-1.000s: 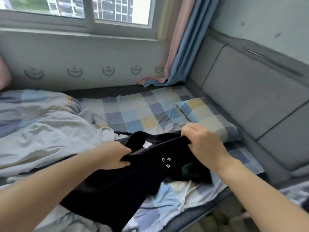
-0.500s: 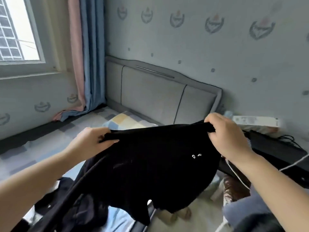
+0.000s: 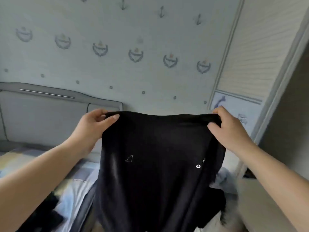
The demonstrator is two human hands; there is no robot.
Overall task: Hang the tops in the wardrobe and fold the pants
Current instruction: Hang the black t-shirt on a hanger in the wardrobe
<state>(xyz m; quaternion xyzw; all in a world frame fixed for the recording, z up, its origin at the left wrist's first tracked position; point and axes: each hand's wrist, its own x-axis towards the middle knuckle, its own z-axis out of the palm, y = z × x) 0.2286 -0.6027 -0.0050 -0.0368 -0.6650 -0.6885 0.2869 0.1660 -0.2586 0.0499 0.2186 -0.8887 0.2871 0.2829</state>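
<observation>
A blue wall [image 3: 117, 72] stands behind the bed [image 3: 75, 185]. The left hand [image 3: 91, 127] and right hand [image 3: 229, 129] each pinch the black top [image 3: 158, 164] by its upper edge, hanging.

Open air ahead to wall [image 3: 117, 72], headboard [image 3: 41, 118] left, wardrobe [image 3: 260, 64] right

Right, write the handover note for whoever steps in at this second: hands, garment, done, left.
Left hand: grips the top edge of the black garment at its left corner.
Right hand: grips the same edge at the right corner.
The garment hangs spread between both hands, lifted off the bed, in front of the wall, with small white marks on the side facing the camera.
The wardrobe stands to the right.
Done: one garment picked up and spread out.
Left: no hanger in view; hang it if it is a top, then handle the dark clothes on the bed.
</observation>
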